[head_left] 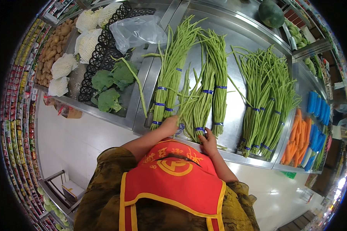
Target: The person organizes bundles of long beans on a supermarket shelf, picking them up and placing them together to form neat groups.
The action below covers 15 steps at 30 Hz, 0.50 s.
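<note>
In the head view, my right hand (210, 143) is at the near end of a bundle of yardlong beans (207, 91), its thumb and fingers gripping beside the lower blue band (200, 129). My left hand (170, 124) is just left of it, by loose yardlong beans (188, 111). Its fingertips are partly hidden, so I cannot tell whether they grip anything. Crumpled blue banding (180, 128) lies between the hands. Banded bundles of yardlong beans (173, 66) lie left of the hands, and another banded bundle (220, 95) lies close on the right.
Several more bean bundles (263, 101) lie on the right of the metal display tray (234, 121). Carrots (297, 135) and blue-wrapped produce (313, 104) are beyond. Leftward are broccoli heads (108, 99), a clear plastic bag (138, 31), net-wrapped produce (88, 43) and potatoes (50, 52).
</note>
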Each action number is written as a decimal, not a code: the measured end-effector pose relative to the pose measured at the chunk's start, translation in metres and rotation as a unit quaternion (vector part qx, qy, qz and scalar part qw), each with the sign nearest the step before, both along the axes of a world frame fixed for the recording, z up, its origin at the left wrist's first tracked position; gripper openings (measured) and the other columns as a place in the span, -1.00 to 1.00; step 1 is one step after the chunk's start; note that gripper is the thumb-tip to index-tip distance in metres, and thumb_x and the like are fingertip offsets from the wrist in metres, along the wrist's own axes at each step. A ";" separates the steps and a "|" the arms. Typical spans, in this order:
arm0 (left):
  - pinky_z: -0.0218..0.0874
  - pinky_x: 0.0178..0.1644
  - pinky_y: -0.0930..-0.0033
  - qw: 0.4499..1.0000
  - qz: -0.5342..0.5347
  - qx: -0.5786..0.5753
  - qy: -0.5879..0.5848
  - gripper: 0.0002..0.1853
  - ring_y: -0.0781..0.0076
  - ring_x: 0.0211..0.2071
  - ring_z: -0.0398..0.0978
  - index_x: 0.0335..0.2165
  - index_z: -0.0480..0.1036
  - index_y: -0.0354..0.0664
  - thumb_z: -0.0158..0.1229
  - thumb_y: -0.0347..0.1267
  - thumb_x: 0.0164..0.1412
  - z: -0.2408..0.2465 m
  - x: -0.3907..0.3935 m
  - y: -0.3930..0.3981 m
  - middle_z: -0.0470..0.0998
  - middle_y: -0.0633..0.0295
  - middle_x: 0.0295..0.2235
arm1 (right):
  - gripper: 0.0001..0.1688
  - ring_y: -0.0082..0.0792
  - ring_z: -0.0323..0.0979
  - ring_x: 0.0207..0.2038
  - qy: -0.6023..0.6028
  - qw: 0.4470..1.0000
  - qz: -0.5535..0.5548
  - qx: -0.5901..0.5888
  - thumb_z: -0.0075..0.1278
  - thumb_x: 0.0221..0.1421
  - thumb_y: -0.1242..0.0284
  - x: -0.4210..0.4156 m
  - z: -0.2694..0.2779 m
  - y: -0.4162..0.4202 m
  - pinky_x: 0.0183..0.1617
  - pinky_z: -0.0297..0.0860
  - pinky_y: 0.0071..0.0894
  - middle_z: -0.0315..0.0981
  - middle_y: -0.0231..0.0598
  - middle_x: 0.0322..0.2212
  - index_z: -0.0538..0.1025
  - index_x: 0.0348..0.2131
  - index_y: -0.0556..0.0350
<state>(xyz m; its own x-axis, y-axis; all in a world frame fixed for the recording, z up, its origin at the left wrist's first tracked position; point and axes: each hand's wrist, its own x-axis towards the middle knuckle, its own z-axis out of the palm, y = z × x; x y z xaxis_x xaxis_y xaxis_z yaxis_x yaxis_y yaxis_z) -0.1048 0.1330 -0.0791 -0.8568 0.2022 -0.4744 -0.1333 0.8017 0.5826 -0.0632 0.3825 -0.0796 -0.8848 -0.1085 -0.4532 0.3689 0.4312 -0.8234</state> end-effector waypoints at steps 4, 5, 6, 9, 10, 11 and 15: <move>0.28 -0.18 0.06 0.995 0.040 -0.029 0.086 -0.65 -0.08 -0.25 0.45 -0.23 0.34 -0.31 0.17 -0.42 -0.03 0.058 -0.017 0.001 0.45 -0.12 -0.27 | -0.30 -0.11 0.48 -0.35 0.002 1.000 0.011 0.030 0.15 -0.05 0.28 -0.003 -0.015 -0.011 -0.26 0.37 -0.29 0.51 -0.02 -0.37 0.29 0.04 0.19; 0.28 -0.16 0.07 0.986 0.088 -0.036 0.134 -0.64 -0.08 -0.23 0.44 -0.21 0.33 -0.30 0.16 -0.42 -0.04 0.071 -0.018 -0.001 0.43 -0.11 -0.23 | -0.32 -0.20 0.46 -0.37 0.019 1.000 0.015 0.016 0.15 -0.04 0.33 -0.001 -0.020 -0.010 -0.28 0.36 -0.34 0.51 -0.06 -0.39 0.29 0.04 0.22; 0.28 -0.16 0.07 0.976 0.107 -0.067 0.179 -0.58 -0.08 -0.23 0.44 -0.18 0.31 -0.29 0.20 -0.39 -0.05 0.073 -0.020 -0.008 0.42 -0.10 -0.22 | -0.34 -0.29 0.44 -0.39 0.038 0.999 0.017 0.004 0.15 -0.03 0.37 0.000 -0.028 -0.006 -0.31 0.35 -0.39 0.50 -0.09 -0.40 0.29 0.03 0.25; 0.29 -0.17 0.08 0.951 0.158 -0.126 0.235 -0.41 -0.09 -0.22 0.43 -0.11 0.23 -0.26 0.30 -0.31 -0.10 0.070 -0.018 -0.039 0.40 -0.06 -0.20 | -0.37 -0.22 0.42 -0.31 0.035 0.996 0.064 0.042 0.17 -0.05 0.30 -0.003 -0.032 0.007 -0.21 0.35 -0.35 0.46 -0.01 -0.30 0.35 -0.03 0.26; 0.29 -0.17 0.07 0.956 0.169 -0.129 0.202 -0.35 -0.10 -0.22 0.43 -0.09 0.19 -0.25 0.32 -0.28 -0.12 0.066 -0.012 -0.047 0.41 -0.06 -0.20 | -0.32 -0.08 0.40 -0.21 0.011 0.996 0.072 0.052 0.17 -0.07 0.24 -0.008 -0.016 0.004 -0.12 0.33 -0.27 0.44 0.07 -0.24 0.35 -0.02 0.24; 0.29 -0.17 0.07 0.961 0.179 -0.130 0.168 -0.29 -0.12 -0.22 0.43 -0.07 0.16 -0.23 0.35 -0.26 -0.14 0.060 -0.006 -0.052 0.41 -0.06 -0.21 | -0.28 0.05 0.39 -0.12 -0.014 0.995 0.080 0.063 0.17 -0.08 0.18 -0.011 -0.007 0.002 -0.03 0.31 -0.19 0.41 0.15 -0.17 0.35 -0.01 0.22; 0.29 -0.18 0.04 0.974 0.163 -0.135 0.078 -0.12 -0.11 -0.20 0.44 0.07 0.03 -0.22 0.35 -0.25 -0.16 0.059 -0.003 -0.044 0.43 -0.14 -0.17 | -0.29 0.13 0.35 -0.10 0.095 0.988 0.085 0.088 0.08 0.02 0.17 -0.001 0.010 0.000 -0.03 0.31 -0.15 0.34 0.19 -0.10 0.27 0.05 0.20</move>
<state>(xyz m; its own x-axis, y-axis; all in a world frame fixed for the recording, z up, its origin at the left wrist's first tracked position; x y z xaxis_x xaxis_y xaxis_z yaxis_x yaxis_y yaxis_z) -0.1074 0.0894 -0.0203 -0.9203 -0.2071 -0.3318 -0.3335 0.8587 0.3891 -0.0643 0.3824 -0.0697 -0.9315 -0.1977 -0.3055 0.1246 0.6156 -0.7782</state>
